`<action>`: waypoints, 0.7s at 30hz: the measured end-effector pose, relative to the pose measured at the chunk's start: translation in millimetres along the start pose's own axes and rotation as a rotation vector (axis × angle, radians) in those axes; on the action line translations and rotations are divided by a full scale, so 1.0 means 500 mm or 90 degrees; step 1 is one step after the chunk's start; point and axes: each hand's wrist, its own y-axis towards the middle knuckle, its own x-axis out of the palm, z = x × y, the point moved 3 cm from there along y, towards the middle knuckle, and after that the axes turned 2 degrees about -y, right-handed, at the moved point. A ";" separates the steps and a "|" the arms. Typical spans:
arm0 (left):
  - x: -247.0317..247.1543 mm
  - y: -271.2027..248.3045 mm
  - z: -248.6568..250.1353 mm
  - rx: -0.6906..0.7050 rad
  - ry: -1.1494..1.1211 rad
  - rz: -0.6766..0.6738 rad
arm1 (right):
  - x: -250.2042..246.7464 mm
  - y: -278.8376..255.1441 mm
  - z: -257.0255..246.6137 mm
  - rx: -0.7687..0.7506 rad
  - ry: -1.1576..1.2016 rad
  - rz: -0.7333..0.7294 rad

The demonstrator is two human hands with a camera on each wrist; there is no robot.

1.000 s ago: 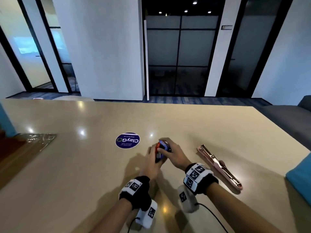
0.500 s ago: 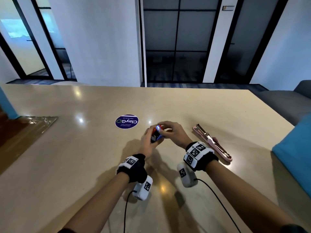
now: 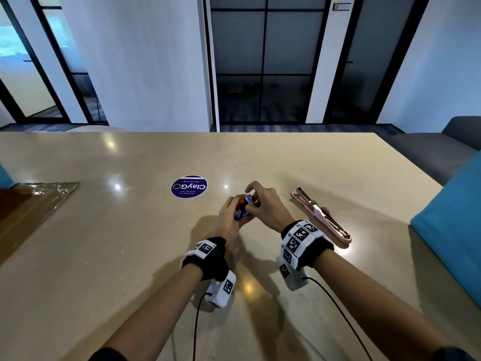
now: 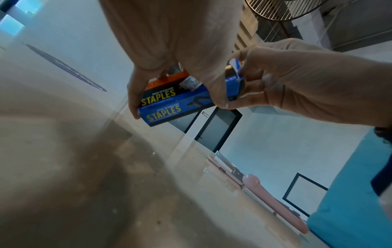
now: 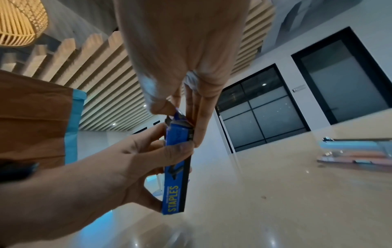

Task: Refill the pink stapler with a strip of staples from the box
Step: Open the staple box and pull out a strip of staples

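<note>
Fingers (image 4: pixel 135 100) around "STAPLES" box (image 4: pixel 169 104)

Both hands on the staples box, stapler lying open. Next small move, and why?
Probably: right hand pulls the end flap fully open while left hand steadies the staples box. The flap looks only partly lifted, no strip is out, and the pink stapler already lies open on the table.

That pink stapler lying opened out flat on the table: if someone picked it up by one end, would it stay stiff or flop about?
The pink stapler is hinged open mid-length, so lifted by one end it would probably fold. It lies flat, so it seems unlikely to roll. On the glossy table a push would likely slide it.
</note>
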 end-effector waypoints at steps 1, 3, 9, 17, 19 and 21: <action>0.000 0.003 -0.003 0.015 0.014 -0.012 | -0.002 -0.003 -0.001 -0.004 0.011 0.006; -0.001 0.005 -0.004 0.036 0.069 -0.018 | -0.008 -0.008 0.005 -0.008 0.048 0.034; -0.010 0.005 0.000 0.085 0.099 -0.004 | -0.026 -0.012 0.032 -0.022 0.067 0.079; -0.019 0.004 0.006 0.090 -0.008 -0.012 | -0.050 -0.016 0.059 -0.063 0.058 0.078; -0.020 0.003 0.007 0.092 -0.014 0.003 | -0.051 -0.018 0.065 -0.016 0.136 0.071; -0.021 0.003 0.009 0.101 -0.008 0.006 | -0.048 -0.018 0.069 0.042 0.218 0.049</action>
